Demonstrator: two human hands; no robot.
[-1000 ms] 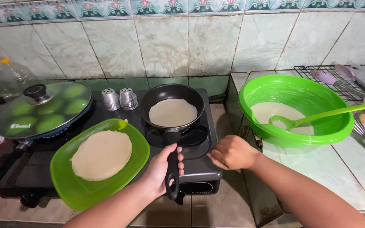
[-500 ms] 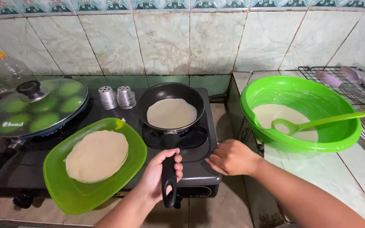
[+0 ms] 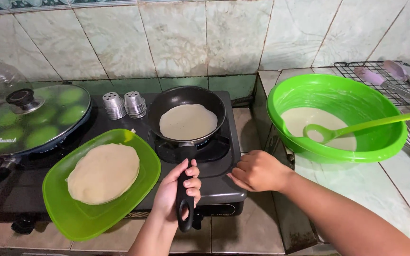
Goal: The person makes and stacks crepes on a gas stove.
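While the left hand (image 3: 179, 192) stays clamped on the black pan handle (image 3: 184, 189), the right hand (image 3: 258, 170), fingers curled shut on nothing, has settled against the stove (image 3: 224, 187) edge, crepe (image 3: 188, 121) still cooking.

Black frying pan (image 3: 187, 111) on black two-burner stove (image 3: 214, 185); green plastic plate (image 3: 101, 182) left-front of it, green plastic bowl (image 3: 335, 118) right on tiled counter (image 3: 380, 189).

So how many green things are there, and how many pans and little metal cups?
Green things: 3 (plate, big bowl, ladle)
Pans: 2 (black frying pan held by the left hand, lidded pan)
Small metal cups: 2 stacks; cups per stack too small to count
Total: 7
The right hand rests on the stove edge.
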